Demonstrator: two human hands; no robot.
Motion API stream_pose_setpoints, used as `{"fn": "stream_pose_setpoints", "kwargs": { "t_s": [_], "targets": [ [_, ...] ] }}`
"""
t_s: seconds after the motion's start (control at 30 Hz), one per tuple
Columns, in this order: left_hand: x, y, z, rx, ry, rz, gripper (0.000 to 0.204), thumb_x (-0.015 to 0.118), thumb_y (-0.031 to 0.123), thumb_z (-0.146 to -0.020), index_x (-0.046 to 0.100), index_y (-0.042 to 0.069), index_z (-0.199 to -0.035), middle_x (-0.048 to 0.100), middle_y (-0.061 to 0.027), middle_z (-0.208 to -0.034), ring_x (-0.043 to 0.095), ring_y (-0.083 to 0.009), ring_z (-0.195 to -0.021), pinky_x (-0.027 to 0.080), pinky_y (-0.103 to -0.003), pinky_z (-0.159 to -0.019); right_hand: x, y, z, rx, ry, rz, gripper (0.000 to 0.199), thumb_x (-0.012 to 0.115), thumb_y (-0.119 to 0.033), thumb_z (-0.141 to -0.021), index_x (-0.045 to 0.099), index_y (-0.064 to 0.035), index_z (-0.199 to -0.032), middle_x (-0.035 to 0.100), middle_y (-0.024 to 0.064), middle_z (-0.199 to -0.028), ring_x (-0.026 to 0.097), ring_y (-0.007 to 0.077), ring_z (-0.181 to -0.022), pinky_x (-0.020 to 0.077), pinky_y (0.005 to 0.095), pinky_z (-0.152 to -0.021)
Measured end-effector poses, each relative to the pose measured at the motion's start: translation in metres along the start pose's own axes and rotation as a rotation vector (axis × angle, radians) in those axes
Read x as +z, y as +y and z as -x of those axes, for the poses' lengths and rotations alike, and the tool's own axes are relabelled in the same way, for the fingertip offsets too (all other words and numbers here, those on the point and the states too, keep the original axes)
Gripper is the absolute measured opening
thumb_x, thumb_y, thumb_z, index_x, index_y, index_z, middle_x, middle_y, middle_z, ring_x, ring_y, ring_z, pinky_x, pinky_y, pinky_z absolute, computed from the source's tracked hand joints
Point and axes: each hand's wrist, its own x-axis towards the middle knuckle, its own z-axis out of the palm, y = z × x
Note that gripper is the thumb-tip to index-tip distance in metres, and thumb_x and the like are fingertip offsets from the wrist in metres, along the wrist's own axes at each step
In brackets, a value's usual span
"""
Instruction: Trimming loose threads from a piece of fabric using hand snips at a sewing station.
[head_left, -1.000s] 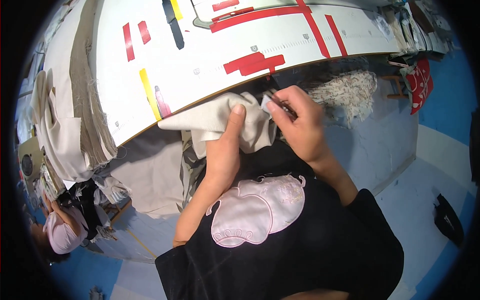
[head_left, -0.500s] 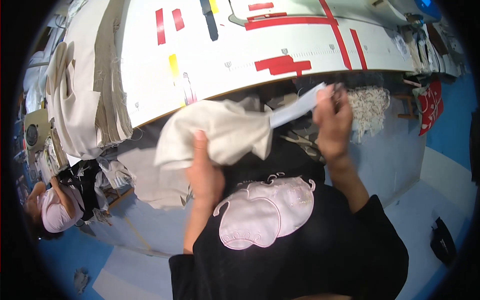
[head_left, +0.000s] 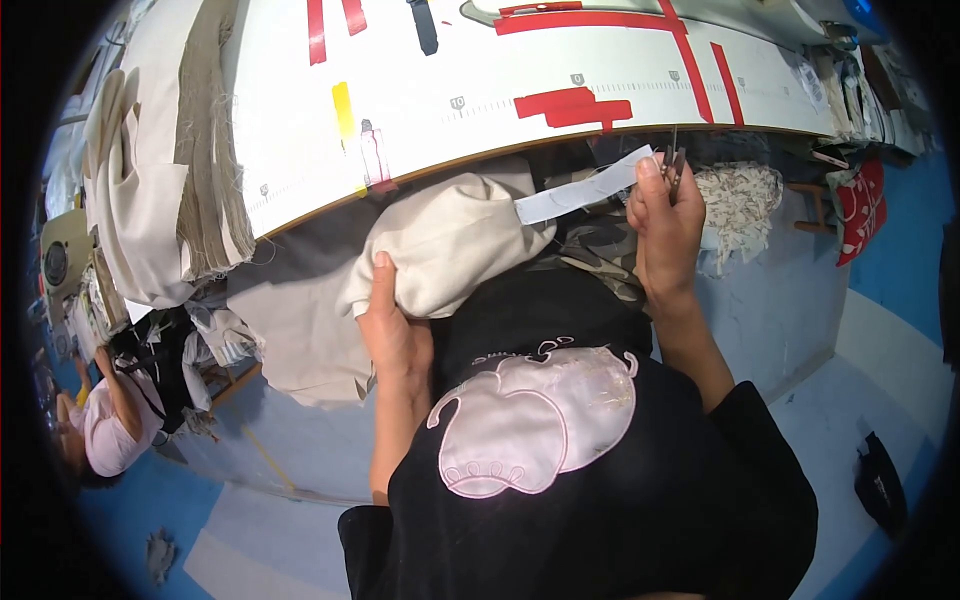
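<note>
Currently, the left hand (head_left: 392, 335) is lying against the underside of a bundled cream fabric piece (head_left: 450, 240), thumb pressing up into the cloth and the fingers curling closed around its lower fold. That bundle is hanging just below the near edge of the white tabletop (head_left: 500, 110), in front of the person's black shirt. The right hand (head_left: 665, 225) is rising to the right of the bundle, its fingers pinching shut on the end of a pale grey strip (head_left: 580, 190) that is running back to the cream fabric, and on a small pair of metal snips (head_left: 673, 160) standing upright at that same near edge. Red tape marks (head_left: 575, 105) and a yellow tape mark (head_left: 343, 103) are sitting on the tabletop, and a stack of beige cloth (head_left: 150, 190) is draping over its left edge. A frayed off-white pile (head_left: 740, 205) is lying under the right part of the near edge. Another person in a pink top (head_left: 100, 425) is sitting at far left.
</note>
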Motion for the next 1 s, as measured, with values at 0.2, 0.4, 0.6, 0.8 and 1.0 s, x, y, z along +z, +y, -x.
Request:
{"fn": "stream_pose_setpoints", "kwargs": {
  "t_s": [0.2,0.4,0.6,0.8,1.0],
  "targets": [
    [-0.012,0.02,0.012,-0.061,0.048,-0.019,0.042,0.061,0.019,-0.098,0.051,-0.002,-0.133,0.061,-0.0146,-0.127,0.061,-0.0274,-0.115,0.05,-0.041,-0.1,-0.012,-0.005,0.004,-0.066,-0.032,0.096,0.015,0.058,-0.02,-0.1,0.054,-0.0111,-0.089,0.043,-0.0072,-0.065,0.037,0.0023,-0.053,0.0296,0.0211,-0.047],
    [-0.028,0.008,0.001,-0.082,-0.02,0.048,0.048,0.061,0.024,-0.098,0.049,-0.004,-0.135,0.061,-0.0164,-0.128,0.06,-0.0311,-0.118,0.048,-0.047,-0.103,0.003,0.001,0.018,-0.041,-0.113,0.104,0.015,0.06,-0.019,-0.099,0.053,-0.0106,-0.088,0.043,-0.0067,-0.065,0.037,0.0026,-0.055,0.0315,0.0222,-0.049],
    [-0.035,-0.011,-0.021,-0.103,0.035,-0.002,0.044,0.06,0.019,-0.098,0.049,-0.003,-0.134,0.059,-0.0174,-0.128,0.061,-0.0301,-0.115,0.051,-0.044,-0.1,-0.012,0.032,-0.002,0.101,0.11,0.065,0.019,0.062,-0.021,-0.097,0.052,-0.01,-0.085,0.042,-0.0085,-0.067,0.037,0.0014,-0.058,0.0317,0.021,-0.051],
    [-0.046,0.002,-0.036,-0.16,0.012,0.036,0.043,0.058,0.022,-0.1,0.05,-0.004,-0.133,0.06,-0.0167,-0.13,0.06,-0.0295,-0.118,0.051,-0.044,-0.1,-0.01,0.034,-0.003,0.048,-0.049,0.229,0.021,0.064,-0.024,-0.096,0.057,-0.0073,-0.087,0.041,-0.0087,-0.066,0.035,0.001,-0.058,0.03,0.0219,-0.05],
    [-0.055,-0.004,-0.021,-0.393,-0.207,0.249,0.052,0.063,0.014,-0.095,0.044,0.001,-0.141,0.054,-0.0163,-0.138,0.053,-0.0312,-0.128,0.044,-0.048,-0.108,-0.019,0.037,-0.004,0.086,-0.017,0.219,0.021,0.065,-0.025,-0.096,0.058,-0.0065,-0.087,0.042,-0.009,-0.065,0.035,0.001,-0.057,0.0302,0.0222,-0.05]
  ]
}}
